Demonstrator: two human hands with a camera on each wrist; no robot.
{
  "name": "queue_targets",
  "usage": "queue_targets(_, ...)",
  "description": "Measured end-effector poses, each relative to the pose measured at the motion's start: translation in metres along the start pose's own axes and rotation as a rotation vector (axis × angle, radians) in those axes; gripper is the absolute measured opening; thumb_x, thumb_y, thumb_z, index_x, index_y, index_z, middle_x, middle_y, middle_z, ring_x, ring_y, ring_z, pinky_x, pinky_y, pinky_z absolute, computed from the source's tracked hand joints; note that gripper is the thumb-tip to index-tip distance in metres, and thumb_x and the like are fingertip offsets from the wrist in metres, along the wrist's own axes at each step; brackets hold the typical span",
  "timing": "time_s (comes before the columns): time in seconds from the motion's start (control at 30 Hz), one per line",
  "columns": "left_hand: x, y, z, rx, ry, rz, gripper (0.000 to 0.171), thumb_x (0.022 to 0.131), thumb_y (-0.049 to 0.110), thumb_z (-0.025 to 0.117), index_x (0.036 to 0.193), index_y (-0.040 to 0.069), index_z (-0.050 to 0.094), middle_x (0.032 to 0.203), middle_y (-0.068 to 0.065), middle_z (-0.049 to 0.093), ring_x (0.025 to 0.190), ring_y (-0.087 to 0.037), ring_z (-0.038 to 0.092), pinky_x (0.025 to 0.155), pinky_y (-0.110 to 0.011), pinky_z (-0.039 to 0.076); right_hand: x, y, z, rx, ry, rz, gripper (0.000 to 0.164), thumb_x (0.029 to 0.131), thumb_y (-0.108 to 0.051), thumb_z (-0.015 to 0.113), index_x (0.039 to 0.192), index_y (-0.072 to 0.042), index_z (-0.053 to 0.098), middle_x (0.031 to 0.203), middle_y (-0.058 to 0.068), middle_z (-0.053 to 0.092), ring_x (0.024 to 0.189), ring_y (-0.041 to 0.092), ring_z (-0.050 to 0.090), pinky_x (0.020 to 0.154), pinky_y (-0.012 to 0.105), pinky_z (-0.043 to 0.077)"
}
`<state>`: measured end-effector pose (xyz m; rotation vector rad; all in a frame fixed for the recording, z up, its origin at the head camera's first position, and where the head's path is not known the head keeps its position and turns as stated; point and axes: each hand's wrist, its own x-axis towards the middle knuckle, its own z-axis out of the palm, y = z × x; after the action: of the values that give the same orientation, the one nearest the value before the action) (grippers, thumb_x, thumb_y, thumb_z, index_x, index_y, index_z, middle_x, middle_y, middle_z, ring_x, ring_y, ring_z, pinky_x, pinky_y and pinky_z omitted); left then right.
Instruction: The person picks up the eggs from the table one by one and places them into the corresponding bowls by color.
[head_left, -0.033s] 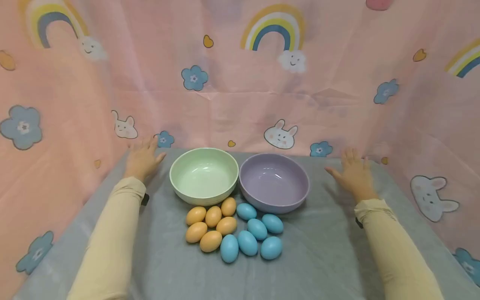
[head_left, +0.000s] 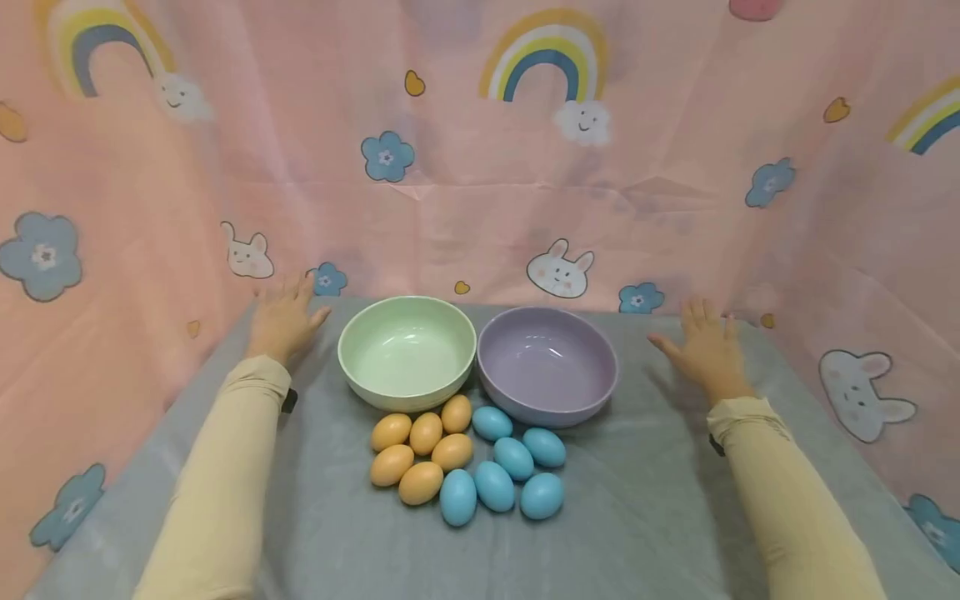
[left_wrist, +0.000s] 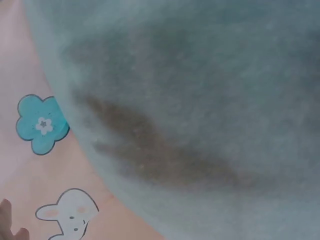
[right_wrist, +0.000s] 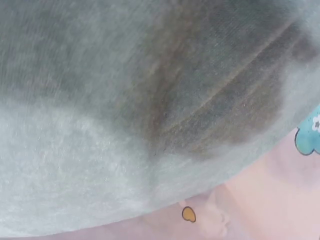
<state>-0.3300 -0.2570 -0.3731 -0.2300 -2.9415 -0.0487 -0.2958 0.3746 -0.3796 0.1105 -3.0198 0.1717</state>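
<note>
In the head view my left hand point(head_left: 283, 321) is at the far left of the grey table, fingers spread and nothing held. To its right stands a light green bowl point(head_left: 407, 350). Beside that bowl is a purple bowl point(head_left: 547, 362), both without contents. My right hand point(head_left: 707, 348) is at the far right, its thumb out toward the purple bowl and its fingers straight. Several orange eggs point(head_left: 422, 483) lie in front of the green bowl. Next to them, several blue eggs point(head_left: 542, 496) lie in front of the purple bowl. Fingertips point(left_wrist: 6, 220) show at the left wrist view's corner.
A pink patterned cloth point(head_left: 450, 225) hangs behind the table and along both sides. The grey tabletop point(head_left: 637, 517) extends around the eggs and bowls. Shadows of the hands fall on the grey surface in both wrist views.
</note>
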Motion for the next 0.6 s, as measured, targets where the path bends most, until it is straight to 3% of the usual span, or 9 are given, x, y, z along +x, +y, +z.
queue_targets(0.17, -0.005, 0.001, 0.0, -0.002, -0.001, 0.001, 0.073, 0.104, 0.042, 0.044, 0.157, -0.001, 0.02, 0.16, -0.028, 0.025, 0.148, -0.05, 0.018, 0.119, -0.069, 0.018, 0.0, -0.001, 0.001, 0.02, -0.013, 0.002, 0.102, 0.098, -0.069, 0.032, 0.155, 0.008, -0.004, 0.16, 0.035, -0.006, 0.15, 0.05, -0.005, 0.117, 0.073, -0.006)
queue_targets(0.6, -0.008, -0.001, -0.003, -0.135, -0.028, 0.046, 0.077, 0.104, 0.042, 0.044, 0.158, -0.002, 0.011, 0.163, -0.028, 0.012, 0.149, -0.05, 0.012, 0.122, -0.066, 0.013, -0.009, -0.011, 0.002, 0.035, -0.026, -0.025, 0.106, 0.097, -0.07, 0.035, 0.154, 0.011, -0.002, 0.16, 0.034, -0.008, 0.15, 0.049, -0.008, 0.118, 0.073, -0.005)
